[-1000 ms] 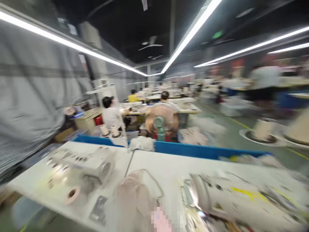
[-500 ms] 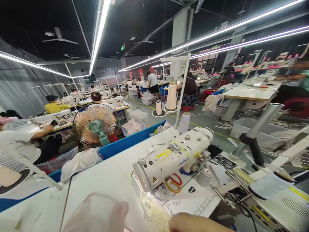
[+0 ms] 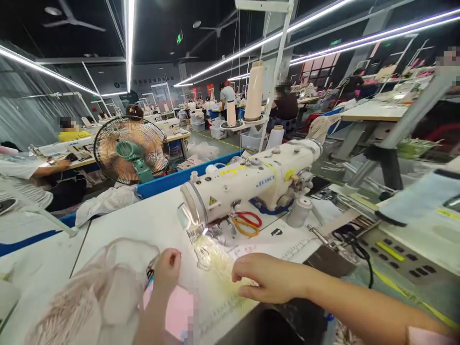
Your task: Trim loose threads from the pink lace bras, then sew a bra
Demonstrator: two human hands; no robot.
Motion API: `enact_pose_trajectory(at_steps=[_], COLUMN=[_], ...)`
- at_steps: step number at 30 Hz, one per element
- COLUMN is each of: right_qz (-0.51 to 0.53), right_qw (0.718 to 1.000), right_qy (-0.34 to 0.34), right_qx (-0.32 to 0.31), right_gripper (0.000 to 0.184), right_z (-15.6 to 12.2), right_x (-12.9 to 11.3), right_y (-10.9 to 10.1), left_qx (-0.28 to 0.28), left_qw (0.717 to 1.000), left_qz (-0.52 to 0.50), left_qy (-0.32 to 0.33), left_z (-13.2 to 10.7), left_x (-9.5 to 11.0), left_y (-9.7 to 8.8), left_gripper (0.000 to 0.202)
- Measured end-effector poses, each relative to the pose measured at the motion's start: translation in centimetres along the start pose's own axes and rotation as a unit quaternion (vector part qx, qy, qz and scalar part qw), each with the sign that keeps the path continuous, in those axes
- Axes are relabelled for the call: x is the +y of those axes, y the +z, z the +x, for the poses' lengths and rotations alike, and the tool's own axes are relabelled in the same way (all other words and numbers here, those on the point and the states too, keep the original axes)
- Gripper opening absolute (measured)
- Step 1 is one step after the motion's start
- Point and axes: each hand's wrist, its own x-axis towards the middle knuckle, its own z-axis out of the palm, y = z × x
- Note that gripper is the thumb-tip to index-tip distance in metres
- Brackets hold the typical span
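Note:
My left hand is curled closed at the front of the white sewing table. A sheer beige garment with thin straps lies bunched beside it, its edge reaching the hand; whatever the fingers hold is hidden. A pink flat thing shows by that wrist. My right hand is half bent, thumb and fingers apart with a gap between them. It hovers over or touches crinkled yellowish clear film in front of the sewing machine, whose needle light is on.
Scissors with red and orange handles lie under the machine arm. A grey thread spool stands to their right. Thread cones sit on a stand behind. A blue trough, a green fan and seated co-workers are beyond.
The view has tilted down and both hands show more fully. The beige garment, blurred near the left hand before, now lies bunched at its left. My right hand now shows its fingers apart.

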Motion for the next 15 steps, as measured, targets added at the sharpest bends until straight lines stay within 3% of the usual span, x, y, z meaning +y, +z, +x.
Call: enact_pose_trajectory(at_steps=[4,8,12,15], right_qz=[-0.041,-0.067,-0.062,-0.077], right_qw=[0.999,0.996,0.966,0.914], right_qy=[-0.028,0.040,0.189,0.284], right_qx=[0.004,0.033,0.164,0.279], right_gripper=[0.029,0.024,0.011,0.013], right_z=[-1.3,-4.1,-7.4,-9.3], right_x=[-1.3,-0.5,2.2,4.7], right_y=[2.4,2.7,0.5,-2.9], left_qx=[-0.020,-0.038,-0.050,-0.045], left_qw=[0.998,0.996,0.993,0.990], left_qz=[0.050,0.082,0.110,0.133], left_qy=[0.020,0.023,0.002,0.010], left_z=[-0.5,0.1,1.0,1.6], left_x=[1.2,3.0,3.4,1.5], left_y=[-0.3,-1.1,-1.7,-1.5], left_gripper=[0.018,0.019,0.019,0.020])
